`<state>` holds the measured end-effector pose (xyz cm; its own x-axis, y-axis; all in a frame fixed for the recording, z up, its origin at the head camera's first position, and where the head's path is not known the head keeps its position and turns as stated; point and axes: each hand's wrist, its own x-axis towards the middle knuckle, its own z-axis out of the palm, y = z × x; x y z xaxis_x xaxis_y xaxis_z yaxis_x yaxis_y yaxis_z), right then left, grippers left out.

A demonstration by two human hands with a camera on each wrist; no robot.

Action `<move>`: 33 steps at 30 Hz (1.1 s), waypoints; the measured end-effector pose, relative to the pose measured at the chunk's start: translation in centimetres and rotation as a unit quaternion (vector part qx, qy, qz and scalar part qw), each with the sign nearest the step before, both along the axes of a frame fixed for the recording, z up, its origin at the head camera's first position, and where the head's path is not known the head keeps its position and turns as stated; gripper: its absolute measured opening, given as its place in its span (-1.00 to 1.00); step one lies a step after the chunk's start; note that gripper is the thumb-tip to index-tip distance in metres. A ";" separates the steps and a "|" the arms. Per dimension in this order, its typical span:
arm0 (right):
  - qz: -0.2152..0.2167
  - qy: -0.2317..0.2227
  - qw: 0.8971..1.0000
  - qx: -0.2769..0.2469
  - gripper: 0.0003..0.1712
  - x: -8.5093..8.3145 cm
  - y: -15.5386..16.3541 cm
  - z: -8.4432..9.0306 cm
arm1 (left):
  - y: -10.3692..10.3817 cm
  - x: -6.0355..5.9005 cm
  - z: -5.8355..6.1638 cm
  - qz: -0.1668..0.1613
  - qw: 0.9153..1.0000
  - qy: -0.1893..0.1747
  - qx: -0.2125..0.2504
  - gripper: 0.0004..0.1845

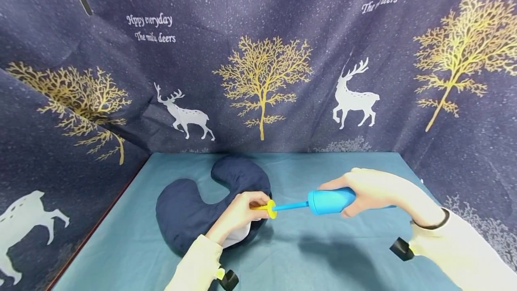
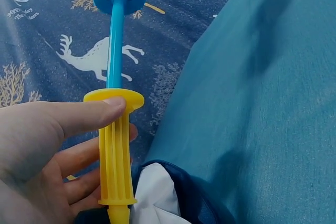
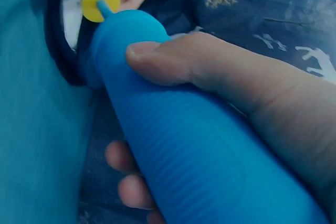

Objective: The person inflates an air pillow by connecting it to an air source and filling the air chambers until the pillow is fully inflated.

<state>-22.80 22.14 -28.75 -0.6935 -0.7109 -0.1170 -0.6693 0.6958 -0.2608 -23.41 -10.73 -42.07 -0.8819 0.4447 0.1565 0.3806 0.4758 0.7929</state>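
Observation:
A hand air pump spans my two hands above the table. My right hand (image 1: 369,190) grips its ribbed blue barrel (image 3: 184,145), thumb along the top and fingers curled underneath. From the barrel a thin blue rod (image 2: 115,48) runs to a yellow ribbed end piece (image 2: 115,156) with a round flange. My left hand (image 1: 242,210) holds that yellow piece, thumb pressed against the flange. Beneath the left hand lies a navy U-shaped neck pillow (image 1: 177,210), where white material (image 2: 156,187) shows at an opening. Whether the yellow tip enters it, I cannot tell.
The pillow sits on the left half of a table with a blue-green cover (image 1: 291,255). A dark curtain (image 1: 299,21) printed with deer and golden trees hangs behind and along the sides. Small black devices (image 1: 401,249) are strapped at both wrists.

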 end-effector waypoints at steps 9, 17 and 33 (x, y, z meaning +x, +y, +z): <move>0.006 0.027 1.000 0.010 -0.27 -0.7 -3.1 -1.8 | 0.0 0.1 0.0 -0.001 1.000 0.001 0.000 -0.84; 0.008 0.025 0.999 0.023 -0.26 -1.4 -5.7 -3.2 | 0.1 0.0 -0.1 -0.002 1.000 0.001 0.003 -0.85; 0.005 0.050 0.998 0.026 -0.26 -1.5 -8.5 -5.4 | 0.1 0.1 -0.2 -0.003 1.000 -0.003 0.005 -0.86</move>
